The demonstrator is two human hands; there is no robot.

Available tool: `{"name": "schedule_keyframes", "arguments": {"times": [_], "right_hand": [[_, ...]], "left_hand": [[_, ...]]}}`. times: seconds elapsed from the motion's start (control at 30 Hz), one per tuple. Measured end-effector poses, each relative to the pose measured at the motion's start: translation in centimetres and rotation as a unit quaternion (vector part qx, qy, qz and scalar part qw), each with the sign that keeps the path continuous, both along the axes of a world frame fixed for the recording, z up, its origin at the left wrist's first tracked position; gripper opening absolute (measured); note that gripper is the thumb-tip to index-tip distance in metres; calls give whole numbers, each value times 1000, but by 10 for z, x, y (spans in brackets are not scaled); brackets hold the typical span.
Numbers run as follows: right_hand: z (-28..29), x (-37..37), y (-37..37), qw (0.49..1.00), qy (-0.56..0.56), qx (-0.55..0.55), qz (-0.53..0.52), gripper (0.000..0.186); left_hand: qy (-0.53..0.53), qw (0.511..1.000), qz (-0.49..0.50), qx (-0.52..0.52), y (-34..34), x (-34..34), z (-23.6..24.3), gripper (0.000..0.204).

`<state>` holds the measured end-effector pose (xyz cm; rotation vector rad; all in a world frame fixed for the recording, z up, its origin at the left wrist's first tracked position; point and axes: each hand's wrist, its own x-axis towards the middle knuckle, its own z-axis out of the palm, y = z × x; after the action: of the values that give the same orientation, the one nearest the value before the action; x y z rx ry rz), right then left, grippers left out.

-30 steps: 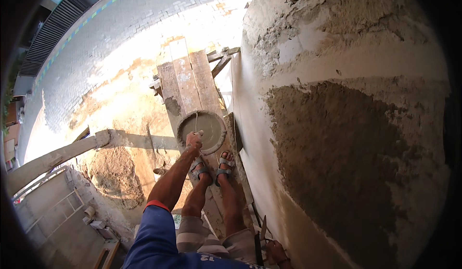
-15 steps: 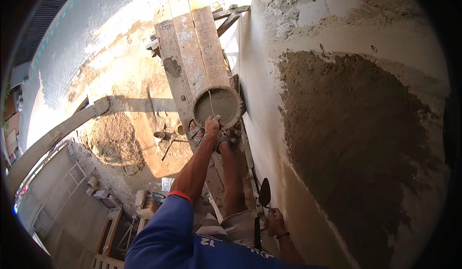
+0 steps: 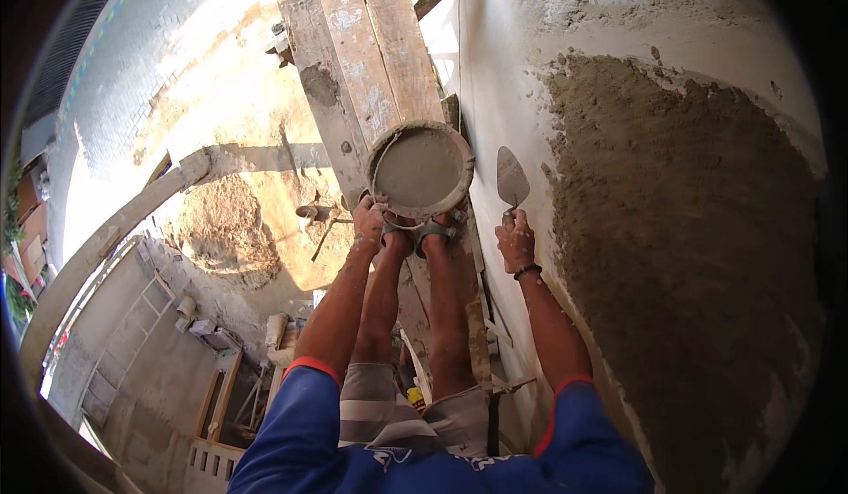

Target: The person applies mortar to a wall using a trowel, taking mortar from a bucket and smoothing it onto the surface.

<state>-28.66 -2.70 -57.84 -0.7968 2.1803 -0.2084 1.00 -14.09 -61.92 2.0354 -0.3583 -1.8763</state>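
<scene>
round grey mortar-crusted pan (image 3: 421, 171) filled with smooth wet mortar sits on rough wooden scaffold planks (image 3: 358, 48). left hand (image 3: 368, 223), grip closed on the pan's near rim. right hand (image 3: 516, 240), just right of pan, grip closed around pointed steel trowel (image 3: 511, 178), beside coarse brown plaster patch (image 3: 698, 255).

The pan (image 3: 421, 169) is set on the plank (image 3: 358, 48), before the feet. The trowel (image 3: 511, 178) is positioned right of it, against the wall (image 3: 689, 229)
</scene>
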Motion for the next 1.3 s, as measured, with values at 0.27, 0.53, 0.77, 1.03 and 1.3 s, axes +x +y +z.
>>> {"name": "schedule_keyframes", "arguments": {"times": [0.27, 0.53, 0.77, 1.03, 1.3], "right_hand": [[-34, 83, -40, 999, -30, -14, -31, 38], [-33, 117, -7, 988, 127, -32, 87, 41], [10, 127, -29, 986, 39, 7, 164, 43], [-1, 66, -108, 912, 110, 106, 379, 29], [-59, 94, -115, 849, 126, 48, 511, 32]], "left_hand": [[40, 994, 85, 52, -3, 32, -68, 34], [5, 991, 119, 62, -7, 13, -69, 37], [18, 989, 136, 46, -3, 23, -66, 35], [-22, 995, 99, -5, 27, 33, -106, 29], [-32, 983, 168, -64, 33, 20, -108, 25]]}}
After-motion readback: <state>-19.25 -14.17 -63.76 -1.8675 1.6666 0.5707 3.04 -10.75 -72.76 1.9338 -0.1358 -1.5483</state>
